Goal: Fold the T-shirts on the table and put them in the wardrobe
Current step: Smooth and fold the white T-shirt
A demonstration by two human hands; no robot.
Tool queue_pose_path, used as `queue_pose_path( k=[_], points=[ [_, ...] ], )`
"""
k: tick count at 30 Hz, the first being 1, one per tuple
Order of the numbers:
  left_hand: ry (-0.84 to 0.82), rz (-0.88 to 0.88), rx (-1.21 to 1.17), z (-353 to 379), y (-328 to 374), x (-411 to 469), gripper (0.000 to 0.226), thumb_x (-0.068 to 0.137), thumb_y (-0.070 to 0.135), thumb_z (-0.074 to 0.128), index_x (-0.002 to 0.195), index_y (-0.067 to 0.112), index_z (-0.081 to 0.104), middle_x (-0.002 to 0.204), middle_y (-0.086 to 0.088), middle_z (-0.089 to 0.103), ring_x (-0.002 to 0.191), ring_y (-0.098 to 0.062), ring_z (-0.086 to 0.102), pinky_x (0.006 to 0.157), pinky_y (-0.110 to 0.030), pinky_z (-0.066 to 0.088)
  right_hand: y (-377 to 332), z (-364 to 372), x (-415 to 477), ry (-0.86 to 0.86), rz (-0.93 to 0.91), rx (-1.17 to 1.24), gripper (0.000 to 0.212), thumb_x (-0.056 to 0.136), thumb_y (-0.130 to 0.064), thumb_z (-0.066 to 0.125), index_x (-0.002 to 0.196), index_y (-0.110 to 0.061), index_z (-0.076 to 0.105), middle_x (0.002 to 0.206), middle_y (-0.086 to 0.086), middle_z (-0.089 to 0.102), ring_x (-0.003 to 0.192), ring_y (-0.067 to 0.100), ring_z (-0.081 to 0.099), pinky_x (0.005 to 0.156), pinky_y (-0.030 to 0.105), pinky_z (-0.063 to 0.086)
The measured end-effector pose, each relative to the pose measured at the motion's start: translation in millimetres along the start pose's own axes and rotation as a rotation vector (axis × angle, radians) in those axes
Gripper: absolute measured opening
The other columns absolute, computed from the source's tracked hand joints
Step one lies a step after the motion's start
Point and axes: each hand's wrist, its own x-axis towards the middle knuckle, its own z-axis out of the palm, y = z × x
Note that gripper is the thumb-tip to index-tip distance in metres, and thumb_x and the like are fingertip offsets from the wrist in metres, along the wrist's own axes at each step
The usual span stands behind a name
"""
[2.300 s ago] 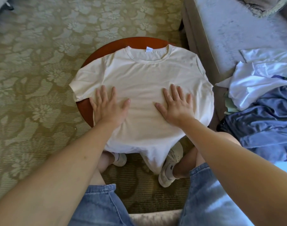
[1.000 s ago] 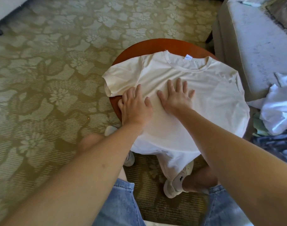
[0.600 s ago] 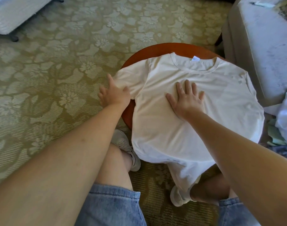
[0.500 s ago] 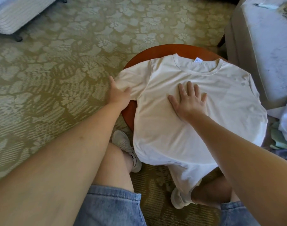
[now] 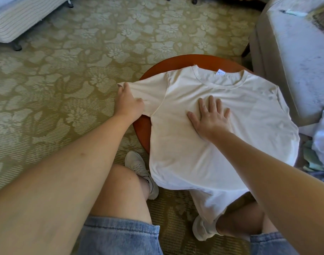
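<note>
Sleeve fold judged in hand: the T-shirt (image 5: 240, 111), spread on the counter (image 5: 141, 131), is pressed beneath the flat, straight-fingered right grip (image 5: 210, 118). Its sleeve (image 5: 152, 92) is pinched in the left grip (image 5: 129, 103), to be carried inward next.

Matt cloth T-shirt (image 5: 203, 144) — glossy wooden table (image 5: 142, 129).

One plain cream short-sleeved T-shirt (image 5: 222, 144), beneath the right hand (image 5: 210, 118), with a small white neck label (image 5: 220, 72) beyond it. Round wooden tabletop (image 5: 141, 131): reddish-brown, unpatterned. Woven floor carpet (image 5: 65, 89), left of the left hand (image 5: 129, 105): olive-gold with pale floral pattern. Upholstered sofa (image 5: 295, 61), right of both hands: pale grey. Denim shorts (image 5: 117, 236): faded blue. Low sneakers (image 5: 139, 166): off-white.
</note>
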Motion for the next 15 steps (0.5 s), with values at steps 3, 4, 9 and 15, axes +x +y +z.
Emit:
queue_pose_path(
  k=[3, 4, 9, 15],
  points=[
    [0.038, -0.015, -0.004, -10, 2, 5, 0.076, 0.094, 0.019, 0.053, 0.156, 0.013, 0.01, 0.162, -0.007, 0.008, 0.147, -0.028, 0.019, 0.112, -0.037, 0.03, -9, -1, 5, -0.011, -0.028, -0.01, 0.079, 0.091, -0.072, 0.009, 0.155, -0.027, -0.004, 0.163, 0.006, -0.014, 0.149, 0.029, -0.013, 0.119, 0.056, -0.002],
    [0.046, -0.019, 0.0, -13, 2, 5, 0.077, 0.093, 0.018, 0.053, 0.156, 0.013, 0.01, 0.162, -0.006, 0.008, 0.146, -0.028, 0.022, 0.11, -0.037, 0.033, -13, -2, 6, -0.015, -0.036, -0.007, 0.079, 0.092, -0.072, 0.01, 0.155, -0.027, -0.004, 0.162, 0.007, -0.014, 0.149, 0.029, -0.014, 0.119, 0.056, -0.003],
    [0.095, -0.04, 0.059, -30, 4, 2, 0.082, 0.091, 0.007, 0.05, 0.157, 0.016, 0.002, 0.164, -0.004, -0.001, 0.145, -0.029, 0.023, 0.104, -0.033, 0.035, -40, -3, 17, -0.018, -0.088, -0.004, 0.079, 0.092, -0.071, 0.011, 0.155, -0.026, -0.005, 0.162, 0.008, -0.015, 0.148, 0.031, -0.015, 0.118, 0.056, -0.004],
    [0.094, 0.17, 0.27, -40, 23, -1, 0.084, 0.091, 0.008, 0.051, 0.157, 0.016, 0.0, 0.164, -0.002, -0.001, 0.139, -0.034, 0.032, 0.101, -0.038, 0.038, -55, -4, 27, -0.023, -0.106, 0.002, 0.08, 0.092, -0.071, 0.011, 0.155, -0.025, -0.005, 0.162, 0.009, -0.015, 0.148, 0.033, -0.014, 0.118, 0.058, -0.004]
  ],
)
